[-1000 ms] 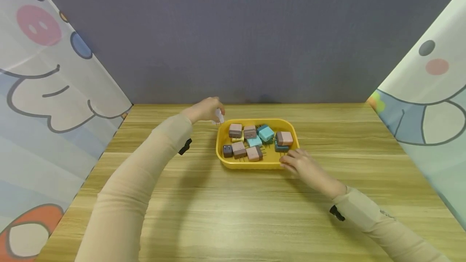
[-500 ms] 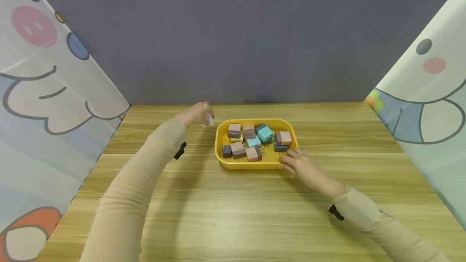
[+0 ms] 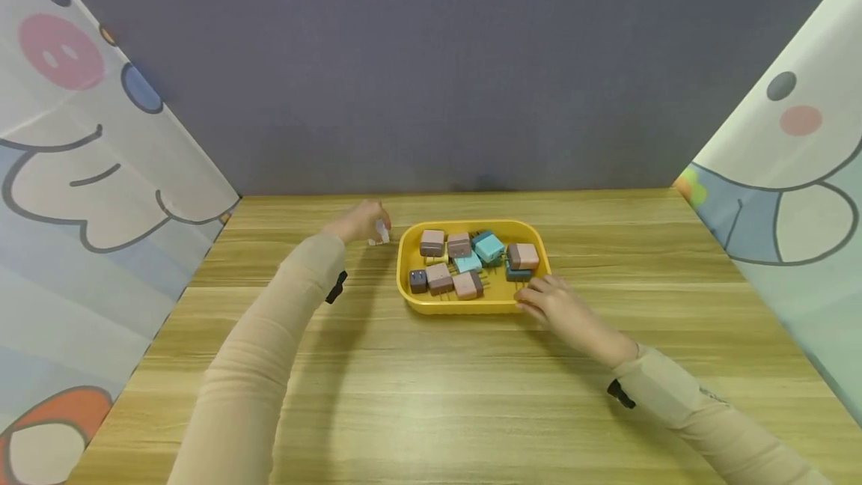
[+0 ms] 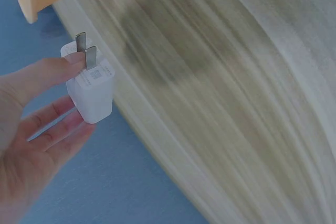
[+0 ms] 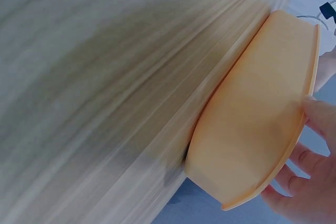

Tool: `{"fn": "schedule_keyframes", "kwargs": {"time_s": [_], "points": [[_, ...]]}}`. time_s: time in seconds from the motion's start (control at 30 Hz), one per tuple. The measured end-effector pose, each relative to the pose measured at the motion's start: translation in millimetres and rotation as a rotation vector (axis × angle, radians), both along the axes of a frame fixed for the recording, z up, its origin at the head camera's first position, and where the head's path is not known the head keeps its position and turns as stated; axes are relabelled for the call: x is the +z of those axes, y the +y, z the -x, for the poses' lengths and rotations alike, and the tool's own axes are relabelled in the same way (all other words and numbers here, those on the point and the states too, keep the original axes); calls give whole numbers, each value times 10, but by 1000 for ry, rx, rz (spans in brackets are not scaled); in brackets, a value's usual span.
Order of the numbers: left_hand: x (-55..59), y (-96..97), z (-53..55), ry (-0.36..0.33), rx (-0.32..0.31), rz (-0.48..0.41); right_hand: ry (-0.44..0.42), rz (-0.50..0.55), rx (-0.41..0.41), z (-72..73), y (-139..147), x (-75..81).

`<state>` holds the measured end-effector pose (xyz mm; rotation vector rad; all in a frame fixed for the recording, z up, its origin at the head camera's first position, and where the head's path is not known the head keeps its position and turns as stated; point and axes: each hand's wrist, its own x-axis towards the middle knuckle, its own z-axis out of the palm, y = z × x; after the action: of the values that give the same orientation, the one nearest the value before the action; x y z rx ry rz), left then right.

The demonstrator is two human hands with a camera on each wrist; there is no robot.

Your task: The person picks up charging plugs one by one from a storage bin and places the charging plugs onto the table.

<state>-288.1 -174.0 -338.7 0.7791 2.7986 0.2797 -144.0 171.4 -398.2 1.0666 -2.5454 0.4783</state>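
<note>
In the head view, my left hand [image 3: 360, 221] is just left of the yellow tray [image 3: 465, 307], low over the table. Its thumb and fingers pinch a white wall charger [image 4: 94, 87], whose two flat metal prongs stick out beside the thumb in the left wrist view. My right hand [image 3: 562, 309] grips the tray's near right corner, thumb and fingers at the rim [image 5: 294, 150]. Inside the tray lie several two-pronged chargers: a pink-and-brown one [image 3: 524, 256], a turquoise one [image 3: 488, 248], a dark grey one [image 3: 417, 281] and others, some stacked.
A wooden table [image 3: 417, 395] carries the tray near its back edge. Behind it rises a grey-blue panel [image 3: 458, 73]. Cartoon-printed sheets [image 3: 87, 171] flank both sides.
My left hand, with the white charger, has moved left away from the tray's rim and down closer to the table. My right hand has stayed at the tray's corner.
</note>
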Motion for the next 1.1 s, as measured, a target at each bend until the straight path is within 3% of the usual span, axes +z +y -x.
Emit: {"fn": "schedule_keyframes", "kwargs": {"time_s": [0.33, 0.77, 1.1], "points": [[-100, 1, -23, -68, 84, -56, -38, -5, -16, -11, -15, -11], [-222, 29, 47, -58, 83, -29, -25, -2, -14, -9, -21, -20], [-324, 18, 99, -102, 107, -33, -10, 2, -11, -8, -23, -31]]}}
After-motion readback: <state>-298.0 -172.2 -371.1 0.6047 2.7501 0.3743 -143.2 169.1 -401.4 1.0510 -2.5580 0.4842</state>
